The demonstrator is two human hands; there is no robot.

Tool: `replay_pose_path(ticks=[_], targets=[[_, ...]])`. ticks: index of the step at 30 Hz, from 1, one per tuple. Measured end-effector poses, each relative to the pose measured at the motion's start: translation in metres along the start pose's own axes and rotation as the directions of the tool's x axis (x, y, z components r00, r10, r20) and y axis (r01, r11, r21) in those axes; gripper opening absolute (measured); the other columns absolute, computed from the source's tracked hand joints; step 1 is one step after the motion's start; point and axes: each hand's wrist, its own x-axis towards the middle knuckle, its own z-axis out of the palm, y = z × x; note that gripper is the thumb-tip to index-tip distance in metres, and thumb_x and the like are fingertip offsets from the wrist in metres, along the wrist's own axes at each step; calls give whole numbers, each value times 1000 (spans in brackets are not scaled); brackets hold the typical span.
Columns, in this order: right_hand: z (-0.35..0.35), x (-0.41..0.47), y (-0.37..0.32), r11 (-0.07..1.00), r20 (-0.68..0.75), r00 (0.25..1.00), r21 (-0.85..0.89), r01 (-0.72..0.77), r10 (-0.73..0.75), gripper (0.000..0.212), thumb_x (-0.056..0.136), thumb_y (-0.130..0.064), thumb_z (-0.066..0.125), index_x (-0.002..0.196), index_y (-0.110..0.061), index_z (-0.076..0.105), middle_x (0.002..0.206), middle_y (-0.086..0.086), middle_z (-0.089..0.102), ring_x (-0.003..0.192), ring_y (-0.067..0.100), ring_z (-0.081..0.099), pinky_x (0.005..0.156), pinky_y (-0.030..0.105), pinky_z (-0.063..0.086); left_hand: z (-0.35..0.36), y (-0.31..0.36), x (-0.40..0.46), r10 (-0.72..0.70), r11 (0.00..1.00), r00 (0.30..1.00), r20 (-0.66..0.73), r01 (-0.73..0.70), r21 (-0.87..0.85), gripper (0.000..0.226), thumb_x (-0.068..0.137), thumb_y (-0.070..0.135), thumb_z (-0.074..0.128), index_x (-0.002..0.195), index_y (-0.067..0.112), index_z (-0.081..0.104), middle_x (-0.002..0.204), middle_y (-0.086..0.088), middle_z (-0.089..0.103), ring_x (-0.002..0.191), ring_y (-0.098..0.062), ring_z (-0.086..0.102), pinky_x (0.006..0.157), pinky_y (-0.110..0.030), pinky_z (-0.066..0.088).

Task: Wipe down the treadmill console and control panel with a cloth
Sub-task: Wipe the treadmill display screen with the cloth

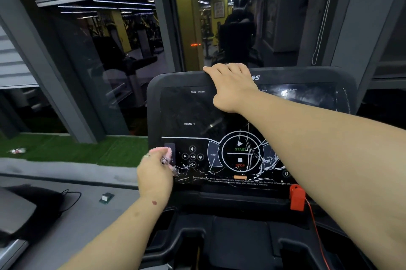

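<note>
The treadmill console (246, 133) filled the centre and right of the frame, its dark glass face cracked in white lines around the round START/STOP control panel (240, 154) in its lower middle. The right hand (230, 85) lay over the console's top edge at upper centre, fingers curled down over the rim and gripping it, the forearm crossing the screen from the right edge of the frame. The left hand (157, 171) was at the console's lower left corner, blurred, its fingers bunched around a small pink cloth (163, 151) held against the glass just left of the media buttons; how tightly the fingers closed could not be told through the blur. A red safety clip (297, 197) sat on the ledge below the screen at lower right, a thin red cord trailing down from it. At the left of the frame lay a strip of green turf (77, 149), and nearer, a small box (106, 197) rested on the grey floor
</note>
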Motion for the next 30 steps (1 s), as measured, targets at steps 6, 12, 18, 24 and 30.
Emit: replay_pose_path(ticks=[6,12,18,24,30], targets=[[-1,0,0,1000,7,1000,2,-2,2,82,79,-27,49,157,-28,23,156,-4,36,140,27,34,120,44,18,-3,0,-1,-79,996,996,40,81,-32,38,94,2,60,117,26,76,116,2,64,102,-25,65,87,-32,52],[-2,0,-1,1000,13,1000,0,-4,4,82,80,-28,50,157,-28,23,156,-4,36,140,28,34,120,45,18,6,13,-31,-126,983,984,128,141,-118,45,92,-5,54,111,29,76,112,5,63,78,-5,60,65,-16,45],[-2,0,-1,1000,15,1000,3,-9,9,82,79,-28,49,157,-28,23,155,-4,36,140,27,34,120,43,17,0,9,-6,-269,945,963,34,270,-182,41,93,6,56,118,34,73,112,0,69,85,-30,71,63,-36,58],[-2,1,-1,1000,13,1000,-1,-3,3,83,78,-28,50,157,-28,23,155,-4,36,139,27,34,120,44,17,-1,5,-6,-267,927,955,131,292,-237,52,89,-5,51,96,42,73,108,2,67,72,-17,64,55,-24,48],[-1,0,-1,1000,10,1000,3,-6,6,82,80,-27,51,157,-29,23,155,-5,36,139,27,34,120,44,17,9,13,-23,-226,946,968,109,245,-211,50,87,-5,53,102,38,74,107,1,68,85,-28,71,73,-39,60]])
